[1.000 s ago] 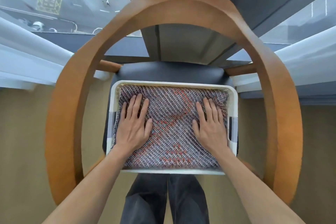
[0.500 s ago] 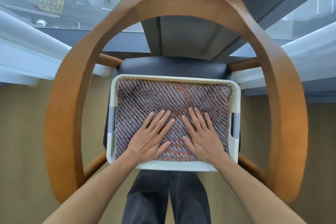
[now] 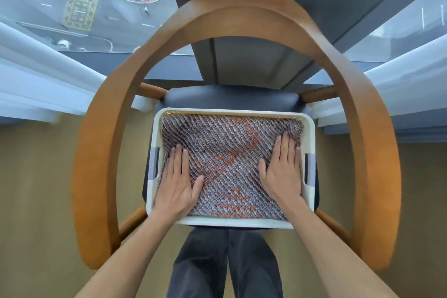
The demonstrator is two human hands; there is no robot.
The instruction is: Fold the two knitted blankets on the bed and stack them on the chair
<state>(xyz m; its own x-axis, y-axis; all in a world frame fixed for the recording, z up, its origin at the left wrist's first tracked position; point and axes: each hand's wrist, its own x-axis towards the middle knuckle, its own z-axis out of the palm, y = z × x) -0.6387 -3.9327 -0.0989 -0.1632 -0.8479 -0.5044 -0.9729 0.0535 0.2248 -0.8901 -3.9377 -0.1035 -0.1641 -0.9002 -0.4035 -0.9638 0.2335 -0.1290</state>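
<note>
A folded knitted blanket [image 3: 227, 152], grey-blue with orange patches, fills a white plastic basket [image 3: 232, 221] that stands on the dark seat of a wooden armchair [image 3: 96, 152]. My left hand [image 3: 177, 182] lies flat on the blanket's left side, fingers straight and together. On the right side my right hand [image 3: 281, 169] presses flat too, its fingertips near a bunched corner of the blanket at the basket's far right. A second blanket cannot be told apart from the one on top.
The chair's curved wooden back and arms [image 3: 242, 14] ring the basket. Beyond it are a dark window frame [image 3: 254, 63], white curtains [image 3: 36, 84] on both sides and a street far below. Tan carpet [image 3: 36, 201] surrounds the chair; my dark trouser legs [image 3: 225, 264] are below.
Both hands have slid apart from the blanket's middle near edge out to its left and right sides, still pressing flat. The view shifted slightly.
</note>
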